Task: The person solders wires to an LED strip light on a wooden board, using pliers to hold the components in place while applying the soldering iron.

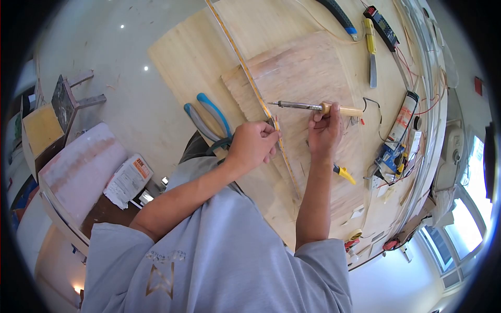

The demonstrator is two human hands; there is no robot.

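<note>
My right hand [324, 130] is closed around the wooden handle of a soldering iron [297, 105]. The iron's metal tip points left, close to a long, narrow LED strip [242, 62] that runs diagonally across the work surface. With its fingers pinched, my left hand [254, 142] grips the strip just below the iron's tip. Beneath both hands lies a reddish plywood board [292, 68]. Blue-handled pliers [214, 117] rest beside my left hand, their jaw end partly hidden by it. A yellow-handled tool [344, 175] lies behind my right forearm, partly covered.
The work surface [182, 47] is pale plywood. On its far side are a yellow utility knife [371, 52], a blue-black handled tool [339, 18], a black power supply [381, 28] with red wires, and a sealant tube [404, 117]. A dark stool [65, 104] stands at left.
</note>
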